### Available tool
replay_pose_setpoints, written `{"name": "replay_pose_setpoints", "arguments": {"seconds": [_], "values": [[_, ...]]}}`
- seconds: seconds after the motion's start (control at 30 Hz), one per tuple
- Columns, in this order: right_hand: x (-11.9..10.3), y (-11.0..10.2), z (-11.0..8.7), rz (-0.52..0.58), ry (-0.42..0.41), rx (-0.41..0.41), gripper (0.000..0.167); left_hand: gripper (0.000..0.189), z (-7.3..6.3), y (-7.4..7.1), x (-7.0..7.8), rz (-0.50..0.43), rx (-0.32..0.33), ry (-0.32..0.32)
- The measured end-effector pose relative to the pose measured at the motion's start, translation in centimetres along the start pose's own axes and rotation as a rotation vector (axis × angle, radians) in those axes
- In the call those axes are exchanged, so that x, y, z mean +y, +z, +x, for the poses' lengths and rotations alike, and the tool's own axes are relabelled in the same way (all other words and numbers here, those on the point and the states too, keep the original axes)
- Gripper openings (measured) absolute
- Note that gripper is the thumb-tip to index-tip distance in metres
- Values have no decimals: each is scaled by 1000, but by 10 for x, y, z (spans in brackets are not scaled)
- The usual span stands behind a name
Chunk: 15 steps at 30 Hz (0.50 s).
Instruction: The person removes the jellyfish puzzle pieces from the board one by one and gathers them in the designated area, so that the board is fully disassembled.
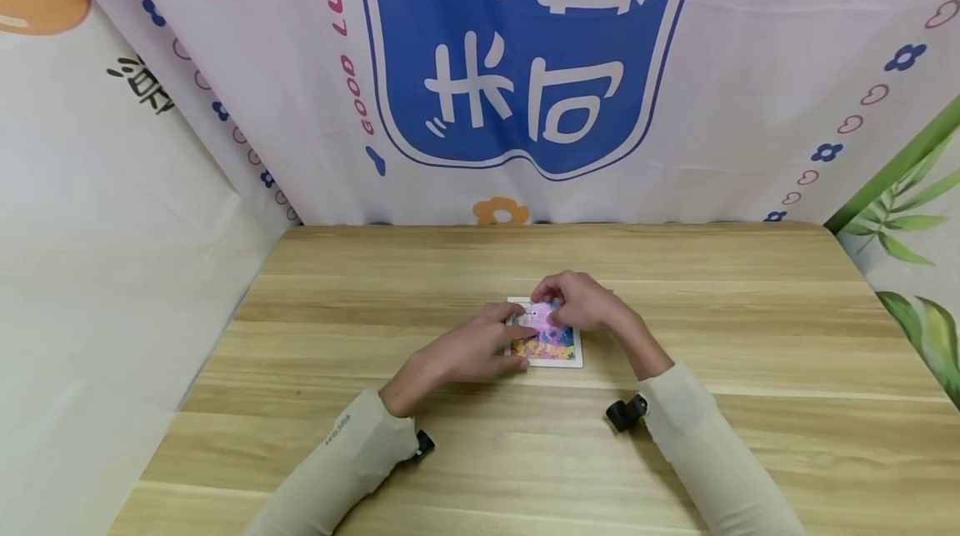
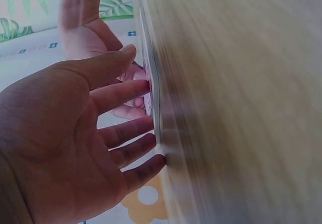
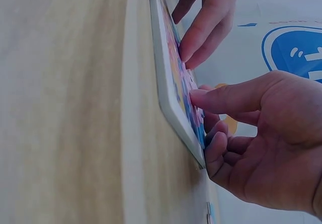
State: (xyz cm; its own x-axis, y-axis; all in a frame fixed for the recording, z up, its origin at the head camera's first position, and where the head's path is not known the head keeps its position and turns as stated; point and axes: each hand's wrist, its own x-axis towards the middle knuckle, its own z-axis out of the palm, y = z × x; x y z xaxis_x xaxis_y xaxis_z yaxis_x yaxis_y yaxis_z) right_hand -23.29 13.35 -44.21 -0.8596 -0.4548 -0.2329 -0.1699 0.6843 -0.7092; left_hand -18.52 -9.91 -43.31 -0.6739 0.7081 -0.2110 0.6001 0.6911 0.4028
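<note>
Picture board [image 1: 555, 348] on the table [image 1: 712, 294], cloth [image 1: 750, 102] behind

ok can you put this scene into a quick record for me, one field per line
surface: wooden table
main item: small picture board, lying flat, pale border, colourful picture in pink, yellow and blue
left hand: touches the board's left side, fingers spread
right hand: at the board's upper right, thumb on the picture, fingers curled; whether it pinches anything is unclear
clothing: beige sleeves
backdrop: pale printed cloth behind the table
</note>
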Motion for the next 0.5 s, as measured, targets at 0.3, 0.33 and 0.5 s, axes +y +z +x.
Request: {"name": "replay_pose_setpoints", "arguments": {"seconds": [0.3,0.33,0.5], "values": [[1,2,-2,13,-25,41,31,51,0,0,0,15,3,-1],[1,2,-2,16,-29,47,29,51,0,0,-1,19,3,0],[2,1,-3,50,-55,68,21,51,0,0,-1,23,-1,4]]}}
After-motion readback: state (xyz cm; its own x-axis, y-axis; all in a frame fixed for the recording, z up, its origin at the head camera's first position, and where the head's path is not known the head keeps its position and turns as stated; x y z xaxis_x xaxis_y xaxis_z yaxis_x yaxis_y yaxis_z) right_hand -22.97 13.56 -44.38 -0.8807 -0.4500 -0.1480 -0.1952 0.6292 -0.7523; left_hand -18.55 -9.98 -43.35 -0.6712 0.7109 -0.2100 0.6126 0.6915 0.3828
